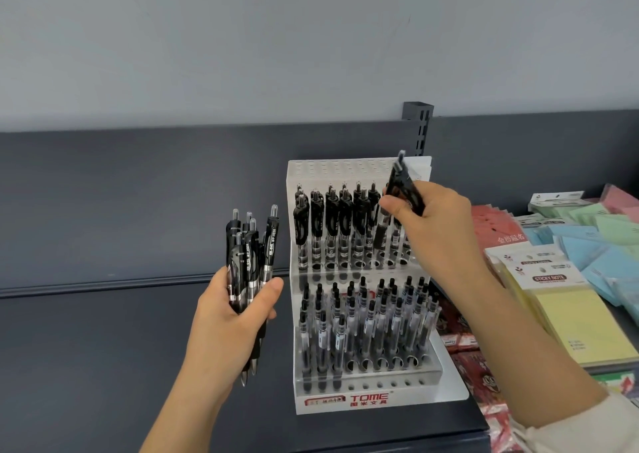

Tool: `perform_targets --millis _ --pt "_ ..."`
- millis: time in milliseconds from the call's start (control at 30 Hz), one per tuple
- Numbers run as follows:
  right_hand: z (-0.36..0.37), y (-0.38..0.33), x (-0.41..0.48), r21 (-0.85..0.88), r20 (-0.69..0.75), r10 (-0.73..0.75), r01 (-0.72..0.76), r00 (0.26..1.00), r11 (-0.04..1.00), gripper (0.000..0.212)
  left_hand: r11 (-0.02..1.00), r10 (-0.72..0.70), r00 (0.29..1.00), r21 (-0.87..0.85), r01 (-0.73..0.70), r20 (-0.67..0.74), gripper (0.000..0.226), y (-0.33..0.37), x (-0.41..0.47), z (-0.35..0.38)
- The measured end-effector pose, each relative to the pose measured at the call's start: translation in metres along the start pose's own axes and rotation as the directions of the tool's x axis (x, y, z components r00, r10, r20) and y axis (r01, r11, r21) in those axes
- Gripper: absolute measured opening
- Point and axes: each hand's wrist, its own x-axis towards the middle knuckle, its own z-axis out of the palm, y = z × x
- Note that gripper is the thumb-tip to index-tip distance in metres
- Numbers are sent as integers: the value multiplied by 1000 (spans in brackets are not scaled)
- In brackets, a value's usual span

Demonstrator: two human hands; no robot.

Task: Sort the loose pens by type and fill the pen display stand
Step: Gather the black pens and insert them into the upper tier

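A clear tiered pen display stand (pixel 366 400) marked TOME stands on a dark shelf. Its upper tier holds a row of black gel pens (pixel 332 224); the lower tier holds slimmer clear pens (pixel 366 317), with several holes bare. My left hand (pixel 231 328) grips a bundle of black gel pens (pixel 249 255) upright, left of the stand. My right hand (pixel 432 224) pinches one black pen (pixel 403 183) over the right end of the upper tier, tip pointing down toward the holes.
Yellow sticky-note packs (pixel 567 311), blue and green note pads (pixel 594 241) and red packets (pixel 491 227) lie right of the stand. A slotted metal upright (pixel 420 124) rises behind it. The dark shelf (pixel 103 349) stretches to the left.
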Motion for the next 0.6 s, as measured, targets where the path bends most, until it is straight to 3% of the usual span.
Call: perform_targets --millis 200,600 --pt "13 12 -4 -236 187 57 -11 981 972 35 1000 -2 1000 11 2 5 13 1 -1 0" --pt "12 8 3 -424 264 75 46 962 904 36 999 -1 1000 37 0 13 14 1 2 4"
